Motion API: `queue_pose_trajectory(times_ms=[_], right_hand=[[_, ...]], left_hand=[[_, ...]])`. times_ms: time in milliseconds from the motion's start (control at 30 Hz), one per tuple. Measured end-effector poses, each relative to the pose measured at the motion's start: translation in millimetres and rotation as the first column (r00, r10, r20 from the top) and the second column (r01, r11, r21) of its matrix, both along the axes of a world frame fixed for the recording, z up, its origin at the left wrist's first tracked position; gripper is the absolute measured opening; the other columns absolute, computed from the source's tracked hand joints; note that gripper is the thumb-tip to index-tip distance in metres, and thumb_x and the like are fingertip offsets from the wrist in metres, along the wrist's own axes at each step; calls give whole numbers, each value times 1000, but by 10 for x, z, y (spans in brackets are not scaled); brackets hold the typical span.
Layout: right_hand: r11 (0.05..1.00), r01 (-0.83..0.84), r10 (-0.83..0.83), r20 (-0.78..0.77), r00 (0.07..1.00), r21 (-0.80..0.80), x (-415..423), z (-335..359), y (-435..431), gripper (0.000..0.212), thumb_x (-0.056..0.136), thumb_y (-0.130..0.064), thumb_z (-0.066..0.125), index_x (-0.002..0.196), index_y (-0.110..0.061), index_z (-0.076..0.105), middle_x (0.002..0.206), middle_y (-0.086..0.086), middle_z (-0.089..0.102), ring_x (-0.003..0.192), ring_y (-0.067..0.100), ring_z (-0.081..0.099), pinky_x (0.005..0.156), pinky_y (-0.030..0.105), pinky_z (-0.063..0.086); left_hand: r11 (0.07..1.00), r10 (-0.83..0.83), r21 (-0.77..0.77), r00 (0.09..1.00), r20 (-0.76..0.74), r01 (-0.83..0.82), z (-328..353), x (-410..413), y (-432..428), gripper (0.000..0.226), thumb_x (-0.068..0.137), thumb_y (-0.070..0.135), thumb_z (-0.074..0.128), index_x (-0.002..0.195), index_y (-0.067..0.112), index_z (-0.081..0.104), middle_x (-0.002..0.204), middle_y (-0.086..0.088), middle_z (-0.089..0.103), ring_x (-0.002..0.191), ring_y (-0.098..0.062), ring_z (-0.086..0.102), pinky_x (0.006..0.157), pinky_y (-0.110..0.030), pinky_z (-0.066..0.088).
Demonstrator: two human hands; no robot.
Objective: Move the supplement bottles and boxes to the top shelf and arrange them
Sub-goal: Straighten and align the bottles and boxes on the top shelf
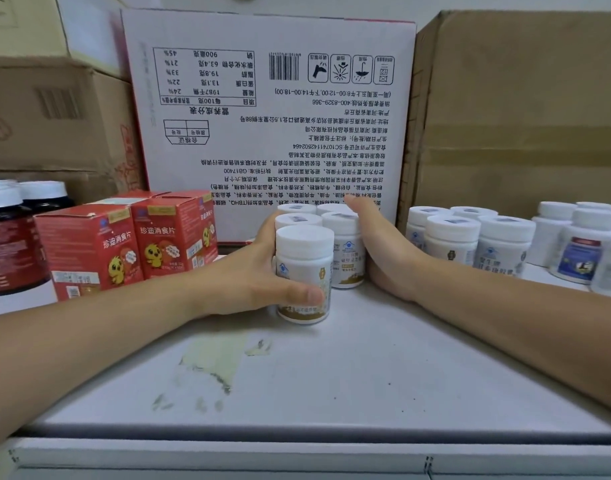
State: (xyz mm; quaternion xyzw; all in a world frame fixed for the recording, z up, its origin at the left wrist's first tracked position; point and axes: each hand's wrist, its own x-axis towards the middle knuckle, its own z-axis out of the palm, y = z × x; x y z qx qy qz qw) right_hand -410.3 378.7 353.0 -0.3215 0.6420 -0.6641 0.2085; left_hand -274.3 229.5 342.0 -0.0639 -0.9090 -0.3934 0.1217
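White-capped white bottles with gold-banded labels stand upright in a tight cluster (345,244) mid-shelf (332,375), five caps visible, bodies touching. The front bottle (304,268) is gripped by the left hand (248,282); the right hand (377,247) lies flat against the cluster's right side. Two red boxes (124,244) stand upright just left; further white bottles (470,240) stand upright to the right.

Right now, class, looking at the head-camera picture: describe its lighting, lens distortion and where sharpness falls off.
Head view: light is soft and even, faint shadows under the white bottles, no harsh glare; head view: the wide lens makes the brown carton lean and the white carton flare upward; head view: that carton's print is crisp, the far-right bottles blur.
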Motion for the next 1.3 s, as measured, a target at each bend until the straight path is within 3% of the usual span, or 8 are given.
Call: queue_pose_trajectory(times_ms=[267,433,600,733,867,1067,1200,1300], right_hand=[[998,29,-24,-83,996,59,-11,-6,22,59,92,-55,35,142,-24,43,137,0,57,124,18,54,112,43,34],[976,217,-201,-256,945,32,101,286,156,65,87,-59,40,145,-30,34,139,-4,42,123,12,38,100,34,28],[1000,15,-13,-356,934,3,162,836,646,86,80,-62,46,154,-26,19,160,8,24,145,23,27,115,42,23],[991,52,-96,-380,920,-122,-3,939,1216,72,77,-54,52,138,-16,45,141,-1,55,128,7,50,104,25,36],[970,224,-242,-387,890,-92,-285,757,1597,66,87,-41,47,147,-17,35,153,2,39,136,13,38,115,33,25],[910,398,-300,-485,821,111,-417,276,1770,66,95,-47,47,152,-21,26,155,-6,31,143,14,28,109,29,22],[920,345,-237,-435,869,188,-443,58,1791,73,96,-45,44,156,-20,11,159,-7,23,139,7,25,100,23,19],[916,301,-169,-426,889,265,-483,19,1829,76,96,-47,43,156,-22,6,149,-16,28,134,8,29,96,21,21]], left_hand=[[996,88,-35,996,29,-86,2,6,-33,119,46,64,79,142,47,9,126,43,41,110,27,45,84,1,38],[981,186,71,981,-51,-182,156,173,-25,162,23,79,82,152,41,-9,164,5,12,146,-10,22,120,-41,21],[989,129,-45,961,-246,-144,579,331,228,155,33,80,80,154,36,-7,165,3,1,148,-5,10,122,-38,15],[991,76,-65,902,-426,-114,831,221,773,144,45,75,81,155,30,1,164,2,9,147,-5,16,117,-26,21],[990,63,-104,949,-310,-100,665,-49,1277,138,52,66,83,155,30,-2,164,3,9,147,-7,17,120,-33,22],[967,226,-98,969,-98,-236,276,-580,1589,120,59,53,87,148,22,13,107,22,41,89,1,45,57,3,34],[958,287,7,957,-37,-287,206,-832,1594,136,51,55,88,153,23,4,118,20,47,101,-3,47,78,-14,36],[954,301,3,953,-21,-301,135,-930,1546,121,55,51,90,146,26,13,97,31,47,81,12,46,56,-2,37]])
